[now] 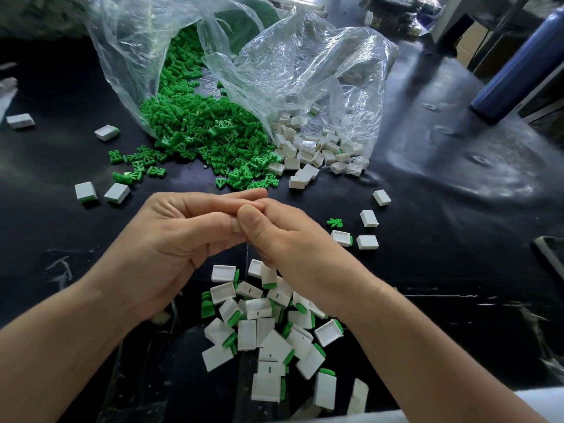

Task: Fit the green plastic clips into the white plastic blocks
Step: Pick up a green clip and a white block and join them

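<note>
The left hand (180, 236) and right hand (290, 242) curl fingertip to fingertip over the fitted pile (268, 334), what they hold cannot be told, so the push should run square and straight; loose clips (207, 129) and blocks (308, 151) lie beyond.

My left hand (180, 236) and right hand (283, 239) are meeting just above the pile of white blocks (268, 331), fingers curling toward each other, thumbs pressing tip to tip, anything between them hidden, bare forearms flanking that pile.
</note>
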Tool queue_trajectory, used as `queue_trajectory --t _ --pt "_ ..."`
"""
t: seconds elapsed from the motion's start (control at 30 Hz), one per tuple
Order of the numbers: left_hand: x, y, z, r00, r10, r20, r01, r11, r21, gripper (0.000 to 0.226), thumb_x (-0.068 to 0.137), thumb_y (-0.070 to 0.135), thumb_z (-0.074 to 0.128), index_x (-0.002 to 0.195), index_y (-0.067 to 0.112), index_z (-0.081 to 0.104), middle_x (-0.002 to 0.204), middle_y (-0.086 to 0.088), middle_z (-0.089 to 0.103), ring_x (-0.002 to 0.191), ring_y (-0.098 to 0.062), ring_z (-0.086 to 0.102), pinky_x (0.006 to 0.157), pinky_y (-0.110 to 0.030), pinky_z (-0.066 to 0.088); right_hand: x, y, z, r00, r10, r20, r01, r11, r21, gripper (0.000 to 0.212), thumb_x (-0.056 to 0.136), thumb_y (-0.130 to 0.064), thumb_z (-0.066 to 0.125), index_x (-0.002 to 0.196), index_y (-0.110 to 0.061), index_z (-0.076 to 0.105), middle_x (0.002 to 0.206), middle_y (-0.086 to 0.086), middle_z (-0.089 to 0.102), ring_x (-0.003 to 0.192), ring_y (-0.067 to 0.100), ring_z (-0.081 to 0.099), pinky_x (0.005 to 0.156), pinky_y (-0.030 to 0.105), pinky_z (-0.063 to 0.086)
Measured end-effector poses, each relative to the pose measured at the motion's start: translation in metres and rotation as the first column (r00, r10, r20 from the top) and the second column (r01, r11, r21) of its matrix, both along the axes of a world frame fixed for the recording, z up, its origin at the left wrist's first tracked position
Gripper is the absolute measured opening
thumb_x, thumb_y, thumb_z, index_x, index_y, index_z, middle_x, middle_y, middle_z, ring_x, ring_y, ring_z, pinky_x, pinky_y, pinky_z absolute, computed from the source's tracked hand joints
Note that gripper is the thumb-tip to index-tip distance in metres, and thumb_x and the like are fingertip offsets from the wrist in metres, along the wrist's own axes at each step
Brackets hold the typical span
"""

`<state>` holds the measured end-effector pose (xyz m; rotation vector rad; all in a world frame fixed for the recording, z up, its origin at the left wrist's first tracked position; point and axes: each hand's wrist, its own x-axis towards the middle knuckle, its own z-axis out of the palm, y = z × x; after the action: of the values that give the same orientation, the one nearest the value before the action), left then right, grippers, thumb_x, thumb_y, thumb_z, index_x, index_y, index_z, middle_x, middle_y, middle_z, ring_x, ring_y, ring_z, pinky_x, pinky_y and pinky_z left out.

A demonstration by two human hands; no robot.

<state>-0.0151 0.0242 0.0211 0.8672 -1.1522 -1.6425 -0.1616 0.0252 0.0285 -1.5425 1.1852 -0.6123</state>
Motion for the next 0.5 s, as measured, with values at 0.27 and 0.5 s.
queue_trajectory --t 0.27,0.5 --pt "-0.004 0.002 0.005 0.999 0.04 0.03 -0.042 0.997 0.069 0.032 0.056 0.018 0.066 0.085 0.008 0.075 0.08 -0.015 0.073 0.071 -0.025 0.072 0.062 -0.023 0.056 -0.006 -0.01 0.002 0.893 -0.132 0.431 -0.086 0.888 0.452 0.04 0.098 -0.038 0.028 0.068 -0.016 0.044 0.049 -0.005 0.03 0.045 0.006 0.024 0.045 0.02 0.019" --pt "-0.004 0.002 0.005 0.997 0.045 0.069 -0.048 0.997 0.055 0.032 0.053 0.02 0.068 0.082 0.009 0.075 0.081 -0.014 0.073 0.073 -0.024 0.072 0.062 -0.023 0.056 -0.008 -0.012 -0.001 0.928 -0.109 0.356 -0.057 0.903 0.425 0.051 0.096 -0.046 0.03 0.061 -0.013 0.045 0.042 -0.006 0.031 0.037 0.006 0.022 0.037 0.017 0.017"
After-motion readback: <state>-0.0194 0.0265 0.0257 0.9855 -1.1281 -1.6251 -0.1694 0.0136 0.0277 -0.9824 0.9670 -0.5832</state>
